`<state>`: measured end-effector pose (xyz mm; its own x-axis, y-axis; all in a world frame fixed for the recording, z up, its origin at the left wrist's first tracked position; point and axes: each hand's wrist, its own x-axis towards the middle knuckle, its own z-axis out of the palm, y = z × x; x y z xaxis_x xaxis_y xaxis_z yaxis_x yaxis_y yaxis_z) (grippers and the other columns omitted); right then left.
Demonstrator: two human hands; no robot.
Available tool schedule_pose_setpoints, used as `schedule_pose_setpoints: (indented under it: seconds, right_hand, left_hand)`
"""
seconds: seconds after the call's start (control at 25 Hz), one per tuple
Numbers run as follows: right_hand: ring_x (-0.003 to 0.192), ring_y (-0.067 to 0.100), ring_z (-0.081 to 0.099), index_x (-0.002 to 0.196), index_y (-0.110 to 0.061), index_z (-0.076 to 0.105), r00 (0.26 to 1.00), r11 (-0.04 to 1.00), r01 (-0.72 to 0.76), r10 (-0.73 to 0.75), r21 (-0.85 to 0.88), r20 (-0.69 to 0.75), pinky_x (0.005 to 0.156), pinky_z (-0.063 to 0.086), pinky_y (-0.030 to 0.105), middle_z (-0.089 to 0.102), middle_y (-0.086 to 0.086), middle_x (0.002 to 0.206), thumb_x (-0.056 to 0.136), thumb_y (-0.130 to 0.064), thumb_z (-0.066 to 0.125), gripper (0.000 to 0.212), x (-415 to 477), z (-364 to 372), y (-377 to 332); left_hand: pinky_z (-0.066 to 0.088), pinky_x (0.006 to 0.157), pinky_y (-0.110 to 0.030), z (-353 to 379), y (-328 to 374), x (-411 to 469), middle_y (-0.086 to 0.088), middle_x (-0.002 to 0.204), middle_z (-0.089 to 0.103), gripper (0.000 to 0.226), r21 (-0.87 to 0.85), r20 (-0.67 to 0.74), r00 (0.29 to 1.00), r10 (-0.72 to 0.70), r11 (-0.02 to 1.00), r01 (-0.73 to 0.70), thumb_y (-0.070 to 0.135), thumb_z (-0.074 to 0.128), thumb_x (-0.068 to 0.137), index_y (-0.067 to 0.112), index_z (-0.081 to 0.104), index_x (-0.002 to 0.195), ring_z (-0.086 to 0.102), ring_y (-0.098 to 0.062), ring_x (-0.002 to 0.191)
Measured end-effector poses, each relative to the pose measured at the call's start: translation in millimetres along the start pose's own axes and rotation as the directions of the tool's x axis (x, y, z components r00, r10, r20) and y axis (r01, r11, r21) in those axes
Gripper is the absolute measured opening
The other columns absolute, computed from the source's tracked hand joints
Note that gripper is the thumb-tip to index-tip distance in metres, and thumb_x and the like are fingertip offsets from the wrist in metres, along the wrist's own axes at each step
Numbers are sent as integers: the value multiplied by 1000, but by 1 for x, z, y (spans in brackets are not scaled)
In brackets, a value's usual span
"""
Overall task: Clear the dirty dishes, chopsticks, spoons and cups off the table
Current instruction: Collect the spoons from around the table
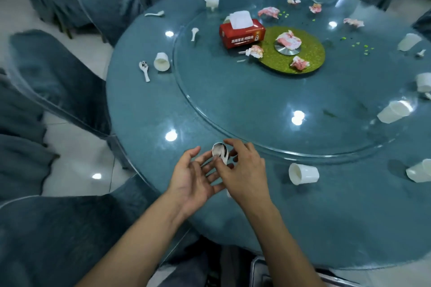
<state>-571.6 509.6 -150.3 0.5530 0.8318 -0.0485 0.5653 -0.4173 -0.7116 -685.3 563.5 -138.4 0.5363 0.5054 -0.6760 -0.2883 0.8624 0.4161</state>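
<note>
A dirty white spoon (pixel 220 151) sits between my two hands at the near edge of the round blue table (pixel 303 216). My right hand (pixel 242 170) pinches the spoon, thumb on its bowl. My left hand (pixel 194 176) lies palm up beside and under it, fingers relaxed. A white cup (pixel 303 173) lies on its side just right of my hands. Several more cups lie tipped around the rim, for instance a cup at the left (pixel 161 61) and a cup at the right (pixel 394 112). Another stained spoon (pixel 144 70) lies at the left edge.
A glass turntable (pixel 233 105) covers the table's middle, with a red tissue box (pixel 242 32), a green disc (pixel 310 53) and crumpled pink napkins on it. Blue-covered chairs (pixel 58 81) ring the table. A grey bin edge (pixel 261 272) shows below.
</note>
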Motion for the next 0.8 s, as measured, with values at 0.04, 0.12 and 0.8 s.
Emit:
schedule_pose_setpoints:
  seconds: [0.04,0.12,0.8]
  right_hand:
    - [104,12,61,125,-38,61,1000,1000,25,-25,9,0,98,40,37,58,-12,108,87,-45,68,39,-12,2,-6]
    - [100,10,61,124,-38,62,998,997,62,-63,37,27,97,43,38,57,-14,103,88,-45,67,36,-34,7,-18]
    - [91,10,61,115,-36,66,932,947,291,-313,135,183,92,50,45,54,-16,93,92,-38,65,23,-152,94,-136]
  left_hand:
    - [58,77,-43,-7,-2,-14,-13,111,67,50,-11,-9,1000,18,1000,-18,42,44,98,7,61,129,73,-28,87]
    - [57,82,-46,-23,-5,-41,-16,119,65,55,-29,-22,998,51,998,-51,42,44,98,5,60,134,71,-30,93]
    - [55,85,-45,-167,21,-198,-19,127,65,70,-124,-99,962,254,956,-266,45,52,86,4,54,143,69,-29,95]
